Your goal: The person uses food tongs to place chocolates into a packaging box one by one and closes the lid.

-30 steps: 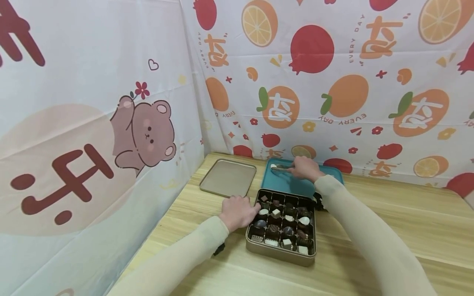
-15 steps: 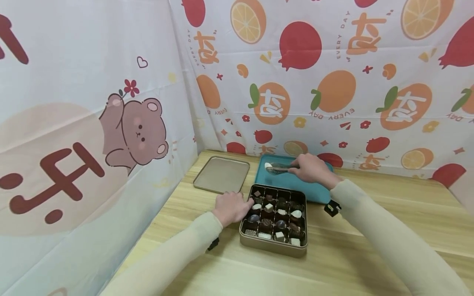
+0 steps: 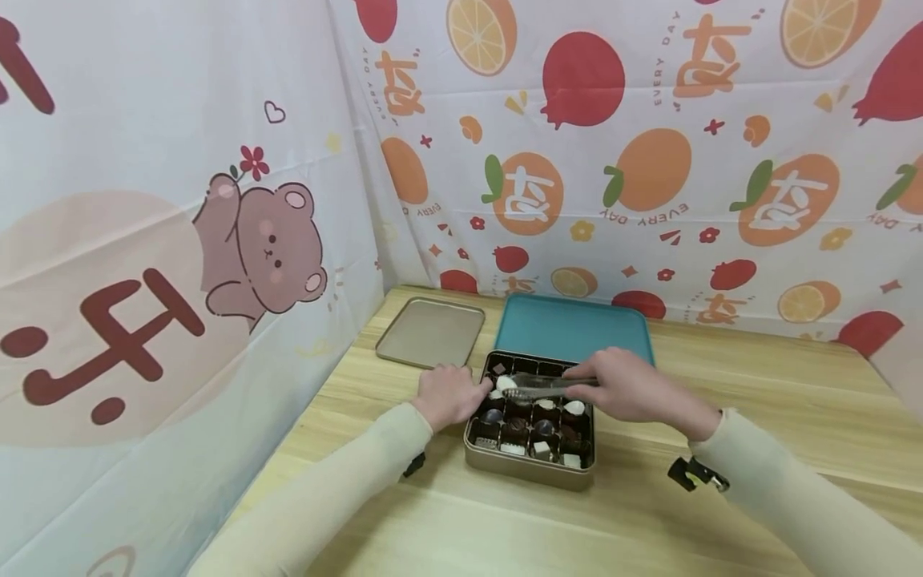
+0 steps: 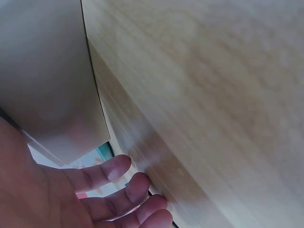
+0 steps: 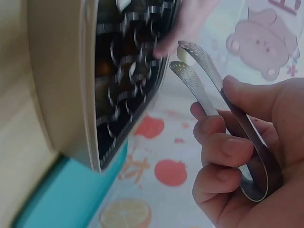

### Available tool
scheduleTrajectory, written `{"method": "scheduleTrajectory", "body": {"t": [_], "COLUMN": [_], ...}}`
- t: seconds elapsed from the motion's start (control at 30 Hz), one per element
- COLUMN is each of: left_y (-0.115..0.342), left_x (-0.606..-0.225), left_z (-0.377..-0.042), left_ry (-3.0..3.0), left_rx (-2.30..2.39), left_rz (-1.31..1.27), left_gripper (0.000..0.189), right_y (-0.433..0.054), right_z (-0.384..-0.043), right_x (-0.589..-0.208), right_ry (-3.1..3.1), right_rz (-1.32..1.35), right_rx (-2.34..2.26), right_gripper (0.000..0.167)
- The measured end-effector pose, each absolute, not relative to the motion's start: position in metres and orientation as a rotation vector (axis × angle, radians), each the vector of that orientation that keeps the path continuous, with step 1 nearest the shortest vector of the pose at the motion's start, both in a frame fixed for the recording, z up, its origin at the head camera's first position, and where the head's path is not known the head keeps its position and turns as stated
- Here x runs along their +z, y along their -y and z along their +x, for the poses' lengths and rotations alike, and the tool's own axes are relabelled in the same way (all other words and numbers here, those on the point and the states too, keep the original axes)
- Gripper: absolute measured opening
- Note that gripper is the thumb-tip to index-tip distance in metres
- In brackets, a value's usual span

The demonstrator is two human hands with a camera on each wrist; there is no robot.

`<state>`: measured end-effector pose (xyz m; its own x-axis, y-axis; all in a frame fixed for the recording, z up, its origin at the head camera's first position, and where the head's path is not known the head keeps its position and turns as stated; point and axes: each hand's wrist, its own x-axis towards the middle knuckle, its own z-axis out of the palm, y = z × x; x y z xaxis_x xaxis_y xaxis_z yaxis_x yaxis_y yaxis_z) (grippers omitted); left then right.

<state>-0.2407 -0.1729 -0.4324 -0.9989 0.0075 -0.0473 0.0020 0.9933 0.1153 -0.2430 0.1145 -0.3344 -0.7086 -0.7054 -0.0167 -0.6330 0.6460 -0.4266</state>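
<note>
My right hand [image 3: 623, 389] grips perforated metal tongs [image 3: 537, 393] above the compartment box. Between the tong tips sits a small white chocolate [image 3: 506, 385], also visible as a pale piece [image 5: 185, 56] in the right wrist view. Beneath them stands the bronze tin box [image 3: 530, 473], its dark divided insert holding several dark and white chocolates. At the box's left side rests my left hand [image 3: 450, 397], a digit touching the rim. The left wrist view shows its loosely bent fingers [image 4: 137, 187] beside the box wall, near the tabletop. Tongs and hand cover part of the box's back rows.
Behind the box lies a teal tray [image 3: 570, 320]. A flat bronze lid [image 3: 433, 332] lies to the back left on the wooden table [image 3: 721, 385]. Printed cloths hang along the left and back.
My right hand has brought the tongs and the white chocolate from over the teal tray toward me, above the box. My left hand stays at the box's left edge.
</note>
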Motion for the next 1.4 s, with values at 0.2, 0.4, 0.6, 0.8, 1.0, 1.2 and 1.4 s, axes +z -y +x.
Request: {"method": "scheduleTrajectory", "body": {"t": [0.2,0.4,0.6,0.8,1.0,1.2,1.4], "left_y": [0.175,0.173,0.172,0.172,0.174,0.175,0.172], "left_x": [-0.430,-0.430,-0.430,-0.430,-0.428,-0.427,-0.428], "left_z": [-0.241,-0.240,-0.241,-0.242,-0.239,-0.238,-0.239], "left_ry": [-3.087,-3.077,-3.078,-3.078,-3.066,-3.060,-3.060], "left_rx": [0.185,0.183,0.173,0.173,0.177,0.193,0.192], "left_rz": [0.005,0.017,0.009,0.015,0.006,0.014,0.013], "left_gripper": [0.073,0.074,0.073,0.073,0.072,0.072,0.072], "right_y": [-0.106,-0.099,-0.103,-0.122,-0.149,-0.178,-0.202], "right_z": [-0.223,-0.215,-0.215,-0.221,-0.240,-0.265,-0.291], "right_x": [-0.344,-0.350,-0.352,-0.355,-0.365,-0.382,-0.403], "right_ry": [-2.621,-2.568,-2.575,-2.622,-2.776,-2.904,-2.967], "right_rz": [-1.183,-1.225,-1.192,-1.070,-0.992,-0.800,-0.691], "right_rx": [-0.574,-0.596,-0.623,-0.746,-0.901,-0.904,-0.797], "right_gripper": [0.031,0.030,0.039,0.049,0.056,0.061,0.055]}}
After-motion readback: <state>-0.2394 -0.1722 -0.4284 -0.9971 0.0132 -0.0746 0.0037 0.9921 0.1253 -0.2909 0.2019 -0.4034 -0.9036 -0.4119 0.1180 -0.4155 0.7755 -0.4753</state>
